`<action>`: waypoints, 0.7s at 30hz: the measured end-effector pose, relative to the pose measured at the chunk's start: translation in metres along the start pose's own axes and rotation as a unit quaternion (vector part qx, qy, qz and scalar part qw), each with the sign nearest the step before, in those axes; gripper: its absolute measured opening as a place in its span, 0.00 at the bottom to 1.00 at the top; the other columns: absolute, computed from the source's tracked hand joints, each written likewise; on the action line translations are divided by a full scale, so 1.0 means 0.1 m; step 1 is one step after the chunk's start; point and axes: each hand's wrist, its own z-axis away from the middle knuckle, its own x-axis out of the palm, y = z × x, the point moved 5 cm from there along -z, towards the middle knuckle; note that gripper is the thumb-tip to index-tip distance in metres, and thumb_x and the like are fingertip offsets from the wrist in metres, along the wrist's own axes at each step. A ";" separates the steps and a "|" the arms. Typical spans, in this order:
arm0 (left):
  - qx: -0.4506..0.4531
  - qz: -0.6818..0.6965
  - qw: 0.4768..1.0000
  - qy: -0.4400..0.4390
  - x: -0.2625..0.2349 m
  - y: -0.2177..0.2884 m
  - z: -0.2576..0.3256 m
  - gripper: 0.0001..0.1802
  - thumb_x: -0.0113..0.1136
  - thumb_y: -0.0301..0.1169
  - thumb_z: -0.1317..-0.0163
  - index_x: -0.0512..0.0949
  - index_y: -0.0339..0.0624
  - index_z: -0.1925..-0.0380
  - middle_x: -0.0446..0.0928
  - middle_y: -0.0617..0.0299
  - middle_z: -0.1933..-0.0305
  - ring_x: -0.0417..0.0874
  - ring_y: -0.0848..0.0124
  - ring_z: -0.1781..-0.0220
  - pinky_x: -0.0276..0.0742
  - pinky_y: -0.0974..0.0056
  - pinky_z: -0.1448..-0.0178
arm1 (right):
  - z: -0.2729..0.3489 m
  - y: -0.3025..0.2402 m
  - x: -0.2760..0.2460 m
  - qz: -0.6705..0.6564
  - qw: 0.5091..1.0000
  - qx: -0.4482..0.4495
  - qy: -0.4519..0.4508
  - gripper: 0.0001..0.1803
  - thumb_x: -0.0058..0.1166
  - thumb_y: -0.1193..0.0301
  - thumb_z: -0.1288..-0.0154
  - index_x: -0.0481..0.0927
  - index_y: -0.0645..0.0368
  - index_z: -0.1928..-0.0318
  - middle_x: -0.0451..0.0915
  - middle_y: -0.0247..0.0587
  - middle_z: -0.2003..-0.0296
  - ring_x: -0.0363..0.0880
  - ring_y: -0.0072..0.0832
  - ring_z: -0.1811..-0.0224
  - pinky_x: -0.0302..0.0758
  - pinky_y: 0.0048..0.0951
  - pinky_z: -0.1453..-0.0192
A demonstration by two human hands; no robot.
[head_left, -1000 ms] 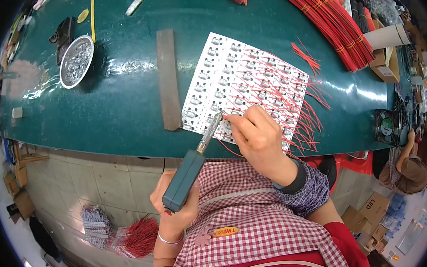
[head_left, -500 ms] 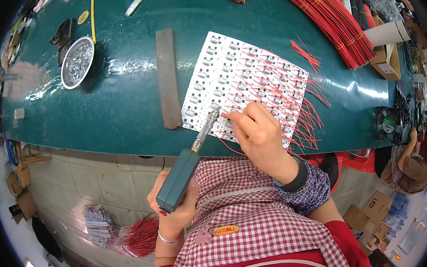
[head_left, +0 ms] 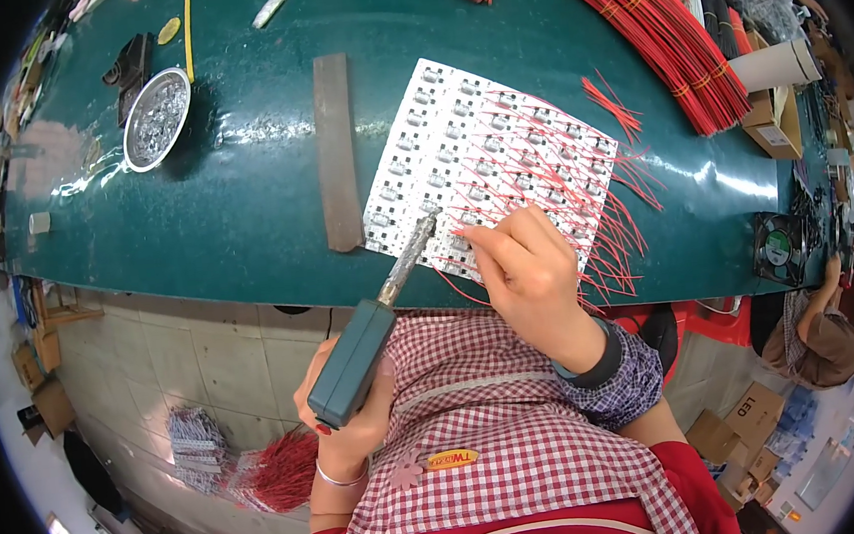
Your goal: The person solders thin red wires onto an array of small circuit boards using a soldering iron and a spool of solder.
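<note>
My left hand (head_left: 351,429) is wrapped round the dark green handle of a soldering iron (head_left: 354,363). The iron slants up and right, with its silvery, crusted tip over the lower part of a white panel of small circuit boards (head_left: 403,158). Close to the right of that tip, my right hand (head_left: 538,278) is closed in a pinch on what looks like a thin red wire, mostly hidden by the fingers. Many red wires (head_left: 611,252) spread from the panel's right half and hang past its edge. The left columns carry only small dark parts.
A worn flat bar (head_left: 337,154) lies left of the panel. Farther left stands a metal bowl (head_left: 157,120) with shiny bits, beside a black stand (head_left: 134,77). Bundled red wires (head_left: 665,42) lie at the far right. A person (head_left: 819,337) sits beyond the table's right end.
My right hand has shifted slightly right, so its fingertips are farther from the iron's tip. The soldering iron has moved only a little, up and left.
</note>
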 end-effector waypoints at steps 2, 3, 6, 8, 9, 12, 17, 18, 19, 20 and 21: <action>0.009 -0.011 1.000 -0.001 -0.01 0.01 0.00 0.14 0.69 0.15 0.52 0.84 0.28 0.62 0.84 0.49 0.59 0.87 0.57 0.62 0.83 0.60 0.57 | 0.01 -0.02 -0.02 0.008 1.000 -0.006 0.001 0.07 0.65 0.81 0.44 0.85 0.60 0.64 0.69 0.37 0.74 0.74 0.35 0.70 0.71 0.36 0.68; 0.019 -0.023 1.000 -0.003 -0.02 0.02 0.00 0.14 0.69 0.16 0.52 0.84 0.28 0.62 0.84 0.49 0.59 0.87 0.57 0.62 0.83 0.61 0.57 | 0.00 -0.02 -0.01 -0.004 1.000 -0.014 0.003 0.08 0.65 0.81 0.45 0.85 0.60 0.63 0.69 0.37 0.74 0.74 0.34 0.70 0.71 0.36 0.69; 0.019 -0.033 0.999 -0.008 -0.02 0.01 0.06 0.14 0.69 0.16 0.52 0.84 0.28 0.62 0.84 0.49 0.59 0.87 0.58 0.62 0.83 0.61 0.57 | 0.00 0.02 0.03 -0.016 1.000 -0.019 -0.007 0.08 0.65 0.81 0.46 0.85 0.60 0.63 0.69 0.37 0.74 0.74 0.34 0.71 0.71 0.35 0.70; 0.012 -0.029 0.999 -0.011 -0.02 -0.01 0.09 0.14 0.69 0.16 0.51 0.84 0.28 0.62 0.84 0.49 0.60 0.87 0.58 0.63 0.83 0.62 0.57 | -0.01 0.04 0.06 -0.016 1.000 -0.016 -0.018 0.09 0.66 0.81 0.46 0.85 0.60 0.63 0.69 0.37 0.74 0.74 0.34 0.71 0.71 0.35 0.71; 0.006 -0.026 1.000 -0.013 -0.02 -0.02 0.10 0.14 0.69 0.16 0.51 0.84 0.29 0.62 0.84 0.50 0.60 0.87 0.58 0.63 0.83 0.62 0.58 | -0.01 0.04 0.06 -0.009 1.000 -0.015 -0.020 0.09 0.65 0.81 0.46 0.85 0.60 0.63 0.70 0.37 0.74 0.74 0.34 0.71 0.71 0.35 0.71; 0.006 -0.040 0.999 -0.017 -0.03 -0.04 0.12 0.13 0.69 0.16 0.51 0.83 0.29 0.62 0.84 0.51 0.61 0.87 0.58 0.64 0.82 0.62 0.59 | -0.01 0.04 0.07 -0.004 1.000 -0.013 -0.025 0.10 0.65 0.81 0.47 0.85 0.60 0.62 0.70 0.37 0.73 0.75 0.33 0.70 0.72 0.35 0.71; -0.002 -0.035 0.999 -0.016 -0.01 -0.07 0.15 0.12 0.69 0.16 0.50 0.83 0.30 0.64 0.83 0.52 0.63 0.85 0.59 0.67 0.81 0.63 0.63 | -0.03 0.05 0.06 -0.001 0.999 -0.013 -0.039 0.10 0.64 0.81 0.45 0.84 0.59 0.62 0.70 0.37 0.73 0.76 0.33 0.69 0.72 0.36 0.71; -0.005 -0.034 0.999 -0.016 -0.01 -0.08 0.15 0.11 0.69 0.16 0.50 0.83 0.31 0.64 0.83 0.53 0.63 0.85 0.60 0.68 0.80 0.63 0.64 | -0.03 0.06 0.07 -0.001 0.999 -0.014 -0.040 0.09 0.63 0.81 0.45 0.84 0.59 0.62 0.70 0.37 0.72 0.76 0.33 0.69 0.72 0.36 0.71; -0.005 -0.034 0.999 -0.017 -0.01 -0.07 0.14 0.11 0.69 0.16 0.50 0.83 0.31 0.64 0.83 0.53 0.63 0.85 0.60 0.68 0.80 0.63 0.64 | -0.03 0.06 0.08 -0.001 0.999 -0.015 -0.040 0.08 0.63 0.80 0.44 0.84 0.59 0.62 0.70 0.37 0.72 0.76 0.34 0.69 0.72 0.36 0.71; -0.001 -0.036 0.999 -0.017 -0.01 -0.06 0.13 0.11 0.69 0.16 0.50 0.83 0.31 0.65 0.82 0.53 0.64 0.85 0.60 0.68 0.80 0.63 0.64 | -0.03 0.07 0.08 -0.001 0.999 -0.014 -0.040 0.08 0.63 0.80 0.44 0.84 0.59 0.62 0.70 0.37 0.72 0.76 0.34 0.69 0.72 0.36 0.71; 0.003 -0.038 0.999 -0.018 0.00 -0.05 0.13 0.10 0.69 0.16 0.50 0.83 0.32 0.65 0.82 0.53 0.64 0.85 0.61 0.69 0.80 0.63 0.65 | -0.03 0.06 0.08 0.002 0.999 -0.016 -0.040 0.08 0.63 0.80 0.44 0.84 0.59 0.63 0.70 0.37 0.72 0.76 0.34 0.68 0.73 0.36 0.71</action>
